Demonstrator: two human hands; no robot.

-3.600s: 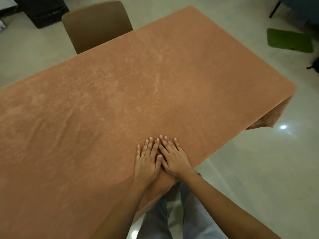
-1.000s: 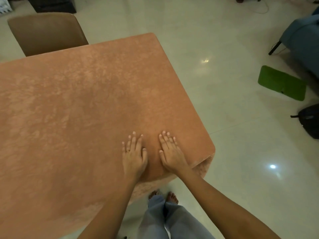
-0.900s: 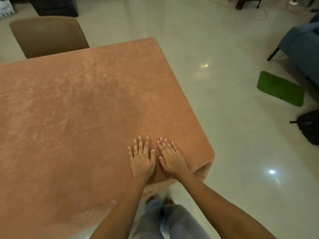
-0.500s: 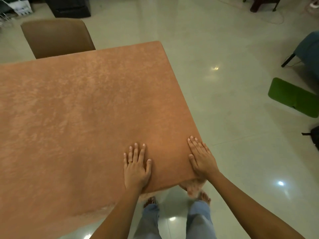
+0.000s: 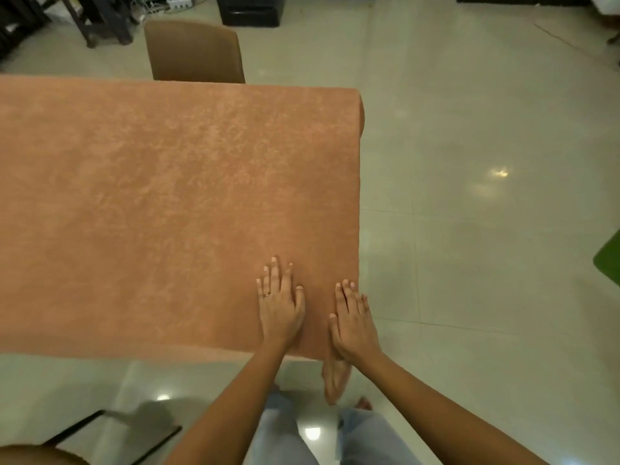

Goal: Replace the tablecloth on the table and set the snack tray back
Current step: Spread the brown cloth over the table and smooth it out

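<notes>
Tablecloth (image 5: 161,203) lies under both flat hands (image 5: 280,307).

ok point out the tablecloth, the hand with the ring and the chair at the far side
tablecloth (image 5: 161,203): head view, on its flat top, mid-table.
left hand (image 5: 279,308): head view, on the back of the hand, beside the ring.
chair (image 5: 196,52): head view, on the brown backrest.
</notes>
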